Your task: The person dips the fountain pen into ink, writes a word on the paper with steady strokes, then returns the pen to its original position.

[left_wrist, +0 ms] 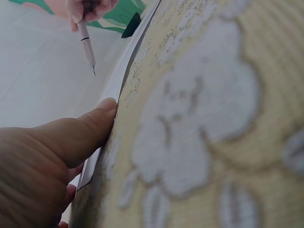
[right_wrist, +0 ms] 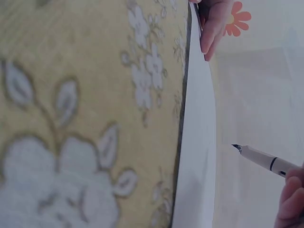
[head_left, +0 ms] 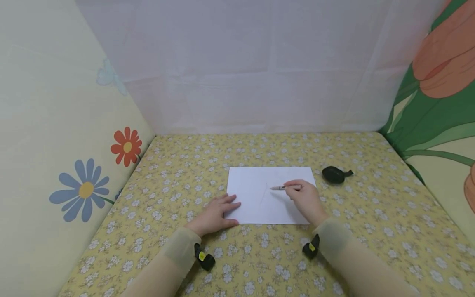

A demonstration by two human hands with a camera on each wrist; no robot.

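Note:
A white sheet of paper (head_left: 252, 214) lies on the table, with a faint thin slanting line (head_left: 264, 194) near its middle. My left hand (head_left: 214, 212) rests with spread fingers on the paper's left edge; its thumb (left_wrist: 90, 126) lies along the near edge in the left wrist view. Between thumb and fingers, my right hand (head_left: 305, 200) pinches a pale fountain pen (head_left: 279, 188) over the right half of the sheet. The pen's dark metal nib (right_wrist: 236, 147) points left and stands off the paper, just right of the line.
A rounded black object with a short strap (head_left: 333, 175) lies right of the paper. Yellow flowered cloth (head_left: 185, 165) covers the table. A plain pale sheet (head_left: 241, 82) hangs behind, and printed flower panels (head_left: 85, 189) stand at both sides.

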